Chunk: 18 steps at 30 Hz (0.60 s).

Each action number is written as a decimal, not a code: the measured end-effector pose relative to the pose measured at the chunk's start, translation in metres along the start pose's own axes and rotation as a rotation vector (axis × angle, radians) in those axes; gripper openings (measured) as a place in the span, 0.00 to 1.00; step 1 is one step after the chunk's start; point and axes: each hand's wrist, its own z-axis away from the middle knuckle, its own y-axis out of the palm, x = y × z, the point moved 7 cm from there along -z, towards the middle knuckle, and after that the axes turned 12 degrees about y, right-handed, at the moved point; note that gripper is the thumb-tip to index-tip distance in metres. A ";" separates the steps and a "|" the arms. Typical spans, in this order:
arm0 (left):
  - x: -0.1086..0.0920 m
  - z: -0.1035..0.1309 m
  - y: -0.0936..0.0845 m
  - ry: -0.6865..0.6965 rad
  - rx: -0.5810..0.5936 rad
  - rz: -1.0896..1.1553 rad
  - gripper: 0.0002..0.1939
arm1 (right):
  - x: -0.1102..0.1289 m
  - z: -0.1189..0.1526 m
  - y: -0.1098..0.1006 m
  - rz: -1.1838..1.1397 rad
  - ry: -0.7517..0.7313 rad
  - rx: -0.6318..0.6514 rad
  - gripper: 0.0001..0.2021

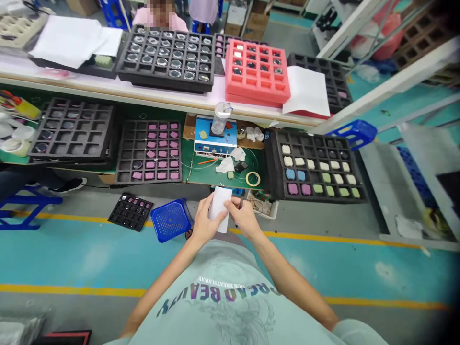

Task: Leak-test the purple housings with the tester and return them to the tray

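Note:
A folded white paper [219,203] is held in front of my body, just off the bench's front edge. My left hand [204,218] is closed on its left side, with the thumb across its lower part. At its right edge my right hand [244,215] has thumb and fingers pinched together, touching the paper; a small dark thing shows at these fingers, too small to name. Beyond the hands, a blue device [215,136] stands on the green bench with a clear bottle [221,117] on top. White crumpled tissue [225,165] and a yellow tape ring [252,179] lie nearby.
Dark trays with purple pieces [153,153] and mixed coloured pieces [318,165] flank the device. Above, a shelf holds black trays and a red foam tray [257,72]. A blue stool [171,220] stands at the lower left. A person in pink [160,17] is across the shelf.

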 end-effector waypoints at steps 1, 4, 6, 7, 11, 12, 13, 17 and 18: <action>0.006 0.002 0.002 -0.025 -0.003 0.035 0.31 | -0.004 0.003 -0.004 0.003 -0.001 -0.023 0.24; 0.022 0.002 0.006 -0.086 -0.005 0.089 0.26 | -0.011 0.008 -0.016 0.014 -0.011 -0.091 0.22; 0.024 -0.001 0.006 -0.079 0.009 0.090 0.26 | -0.012 0.010 -0.023 0.020 -0.028 -0.133 0.22; 0.023 -0.003 0.007 -0.064 0.030 0.102 0.28 | -0.011 0.011 -0.023 0.024 -0.037 -0.144 0.21; 0.018 -0.004 0.015 -0.110 0.097 0.366 0.41 | -0.009 0.007 -0.006 0.044 -0.044 -0.094 0.19; 0.019 -0.003 0.016 -0.147 0.089 0.435 0.43 | -0.008 0.004 0.000 0.048 -0.040 -0.070 0.18; 0.019 -0.002 0.015 -0.181 0.072 0.481 0.43 | -0.007 0.001 0.006 0.051 -0.037 -0.045 0.18; 0.021 -0.003 0.008 -0.235 0.000 0.534 0.37 | 0.001 -0.016 0.021 0.049 -0.029 0.039 0.21; 0.021 -0.004 0.007 -0.251 -0.019 0.559 0.37 | 0.004 -0.020 0.022 0.046 -0.029 0.055 0.22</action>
